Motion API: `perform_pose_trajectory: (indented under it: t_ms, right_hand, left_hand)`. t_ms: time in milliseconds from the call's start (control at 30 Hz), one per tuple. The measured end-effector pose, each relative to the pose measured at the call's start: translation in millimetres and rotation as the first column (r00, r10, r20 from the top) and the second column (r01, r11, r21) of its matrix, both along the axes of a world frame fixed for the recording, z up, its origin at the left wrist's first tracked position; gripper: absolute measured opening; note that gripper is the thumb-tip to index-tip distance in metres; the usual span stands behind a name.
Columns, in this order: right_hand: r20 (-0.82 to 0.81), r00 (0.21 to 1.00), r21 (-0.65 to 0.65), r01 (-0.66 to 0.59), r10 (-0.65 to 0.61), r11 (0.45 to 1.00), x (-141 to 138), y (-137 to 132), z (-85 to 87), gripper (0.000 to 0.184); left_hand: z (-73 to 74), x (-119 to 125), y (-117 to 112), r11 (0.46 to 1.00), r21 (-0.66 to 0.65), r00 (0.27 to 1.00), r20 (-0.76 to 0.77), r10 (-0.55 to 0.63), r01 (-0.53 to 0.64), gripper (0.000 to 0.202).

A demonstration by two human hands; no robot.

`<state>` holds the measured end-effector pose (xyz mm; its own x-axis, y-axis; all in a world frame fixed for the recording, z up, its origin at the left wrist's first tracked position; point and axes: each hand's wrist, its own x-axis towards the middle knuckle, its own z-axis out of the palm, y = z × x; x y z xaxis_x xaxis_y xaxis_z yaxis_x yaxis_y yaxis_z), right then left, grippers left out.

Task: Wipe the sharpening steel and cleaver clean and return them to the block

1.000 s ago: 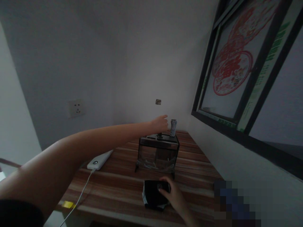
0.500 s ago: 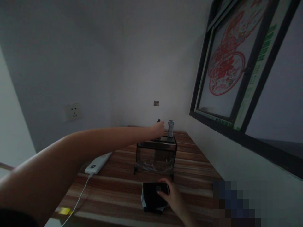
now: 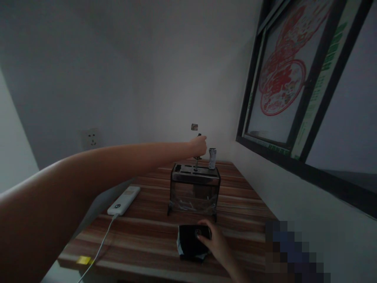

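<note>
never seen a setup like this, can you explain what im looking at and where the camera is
There's no machine here, just a person's bare hands, seen from a camera worn on the head. The left hand grips a dark-handled object above a clear, dark-framed box. The right hand touches a black item in front; I can't tell exactly what that is. On the wood-grain table there's also a white device with a cable plugged in, and a yellow piece near the edge.

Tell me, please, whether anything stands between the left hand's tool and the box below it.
Nothing visible does: the tool in the left hand appears to reach the box; the silvery object stands right of the tool.
</note>
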<state>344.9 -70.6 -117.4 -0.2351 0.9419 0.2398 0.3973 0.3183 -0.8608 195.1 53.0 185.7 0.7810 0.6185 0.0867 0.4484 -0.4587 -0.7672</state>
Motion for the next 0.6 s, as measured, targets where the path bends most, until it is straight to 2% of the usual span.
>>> perform_pose_trajectory:
  t_ms: [33,100,167,600]
  right_hand:
    - [0.000,1.000,0.003,0.001,-0.001,1.000,0,0,-0.5,0.033]
    - [0.002,1.000,0.008,0.004,-0.004,1.000,0,0,-1.8,0.033]
    - [0.004,1.000,0.008,0.004,-0.004,1.000,0,1,-2.9,0.034]
    - [0.007,1.000,0.017,-0.001,0.001,1.000,-1,2,-2.4,0.036]
  left_hand:
    - [4.5,1,-1,1.000,0.019,1.000,-0.009,-0.007,0.007,0.004]
    - [12.4,3,-3,0.998,0.055,0.999,-0.022,-0.023,0.025,0.019]
    - [19.7,4,-4,0.996,0.083,0.999,-0.030,-0.040,0.042,0.024]
    - [74.2,-4,-11,0.987,0.123,0.993,0.040,-0.108,0.103,0.028]
